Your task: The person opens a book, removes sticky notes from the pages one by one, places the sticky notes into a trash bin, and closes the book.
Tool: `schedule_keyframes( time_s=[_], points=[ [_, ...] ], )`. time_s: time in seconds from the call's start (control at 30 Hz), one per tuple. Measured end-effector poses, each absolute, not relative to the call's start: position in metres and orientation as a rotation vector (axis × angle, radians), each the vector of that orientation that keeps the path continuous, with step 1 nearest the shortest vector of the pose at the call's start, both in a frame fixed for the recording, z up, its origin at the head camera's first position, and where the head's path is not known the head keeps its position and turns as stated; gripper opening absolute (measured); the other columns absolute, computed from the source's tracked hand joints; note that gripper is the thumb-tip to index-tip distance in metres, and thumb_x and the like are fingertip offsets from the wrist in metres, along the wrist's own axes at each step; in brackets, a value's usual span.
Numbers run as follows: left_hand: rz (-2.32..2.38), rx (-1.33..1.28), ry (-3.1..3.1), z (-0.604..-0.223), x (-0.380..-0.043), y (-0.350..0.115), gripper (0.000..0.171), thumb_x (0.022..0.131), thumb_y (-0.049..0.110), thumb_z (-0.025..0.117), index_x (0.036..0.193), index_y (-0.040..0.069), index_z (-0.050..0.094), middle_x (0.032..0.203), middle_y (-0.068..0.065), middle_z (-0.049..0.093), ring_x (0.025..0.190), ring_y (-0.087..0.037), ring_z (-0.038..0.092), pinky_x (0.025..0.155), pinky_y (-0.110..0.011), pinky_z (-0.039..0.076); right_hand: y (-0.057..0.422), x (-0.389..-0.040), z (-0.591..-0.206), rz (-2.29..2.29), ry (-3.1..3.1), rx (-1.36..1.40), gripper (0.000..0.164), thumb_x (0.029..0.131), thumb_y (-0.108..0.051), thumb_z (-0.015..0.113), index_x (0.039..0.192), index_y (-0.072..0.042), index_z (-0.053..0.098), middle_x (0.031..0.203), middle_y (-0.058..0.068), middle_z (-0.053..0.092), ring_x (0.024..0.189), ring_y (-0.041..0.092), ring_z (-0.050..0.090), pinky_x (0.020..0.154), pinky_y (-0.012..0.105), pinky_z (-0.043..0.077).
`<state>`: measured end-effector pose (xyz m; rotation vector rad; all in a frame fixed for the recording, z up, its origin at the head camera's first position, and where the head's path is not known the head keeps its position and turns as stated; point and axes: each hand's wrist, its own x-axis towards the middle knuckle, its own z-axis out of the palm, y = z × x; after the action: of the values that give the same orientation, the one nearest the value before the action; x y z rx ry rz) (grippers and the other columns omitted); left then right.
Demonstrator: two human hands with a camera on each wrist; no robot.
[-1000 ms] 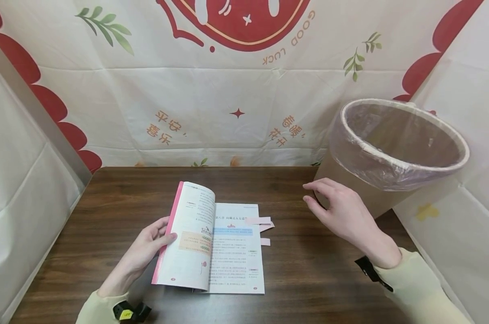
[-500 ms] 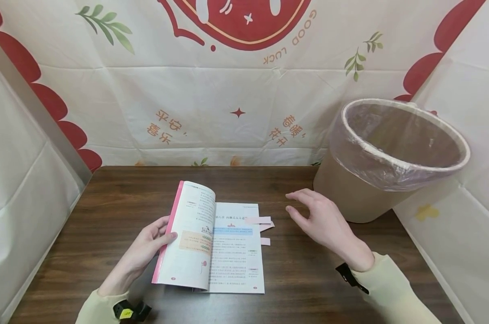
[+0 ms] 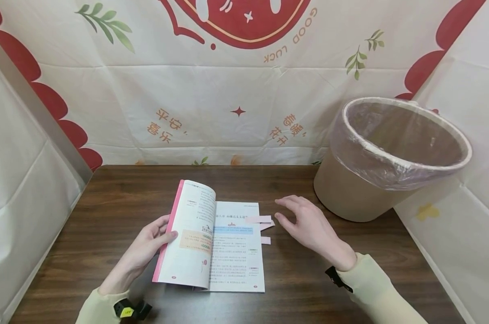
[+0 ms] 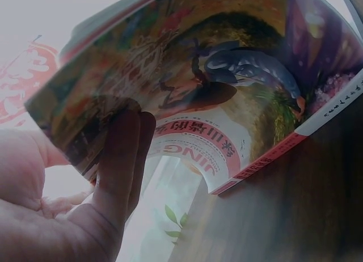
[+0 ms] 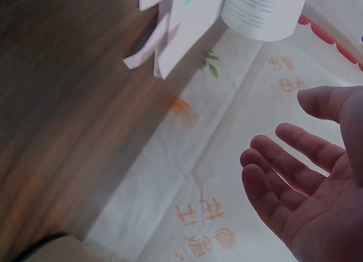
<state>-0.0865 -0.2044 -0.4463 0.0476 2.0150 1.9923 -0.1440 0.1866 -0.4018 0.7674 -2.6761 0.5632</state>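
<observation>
Hands at open book, long axis forward.

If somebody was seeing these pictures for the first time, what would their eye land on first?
Probably the open book near the middle of the wooden table, its left side gripped by the left hand and pale pink strips poking past its right edge. Next, likely the big plastic-lined bin at the far right, with the right hand between it and the book, holding nothing.
</observation>
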Motion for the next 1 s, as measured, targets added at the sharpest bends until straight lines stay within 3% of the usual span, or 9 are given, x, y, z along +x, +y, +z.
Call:
schedule_keyframes(
  time_s=[1.0],
  points=[
    [2.009,0.052,2.006,-0.445,-0.084,-0.203,0.064,0.094,0.019,0.062,0.146,-0.001,0.031,0.123,-0.019,0.061,0.096,-0.033,0.067,0.079,-0.044,0.053,0.166,-0.152,-0.449,0.498,-2.778,0.804,0.032,0.088,-0.026,0.067,0.114,-0.008,0.071,0.111,0.001,0.064,0.100,0.018,0.059,0.080,0.035,0.051]
  ],
)
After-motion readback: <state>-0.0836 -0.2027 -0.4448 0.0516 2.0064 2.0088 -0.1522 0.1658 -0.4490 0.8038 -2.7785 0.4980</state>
